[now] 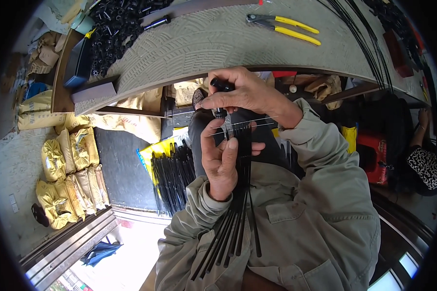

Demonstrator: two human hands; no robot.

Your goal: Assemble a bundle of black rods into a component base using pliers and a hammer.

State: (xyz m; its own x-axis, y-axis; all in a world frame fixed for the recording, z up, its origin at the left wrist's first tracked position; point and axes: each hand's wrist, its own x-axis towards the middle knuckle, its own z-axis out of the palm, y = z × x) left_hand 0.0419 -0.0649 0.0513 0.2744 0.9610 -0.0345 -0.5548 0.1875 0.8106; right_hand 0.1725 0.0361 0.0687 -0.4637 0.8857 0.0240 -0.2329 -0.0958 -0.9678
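My right hand [247, 92] is closed around a black tubular plastic part [222, 86]. A black ringed end [220, 113] shows below its thumb; whether both belong to one piece, I cannot tell. Just beneath, my left hand [221, 162] grips a bundle of thin black rods [238, 206]. The bundle rests against my shirt, its lower ends fanned out. Thin pale wires stick out sideways near the left fingertips, close to the ringed end. How the wires join the rods is too small to make out.
Ahead is a grey bench top [194, 48] with yellow-handled pliers [286, 29], a pile of black plastic parts [124, 29] and long black rods [364, 39]. More black rods [172, 179] lie at my left. Yellow sacks [68, 179] stand farther left. Another person's arm [422, 123] shows at far right.
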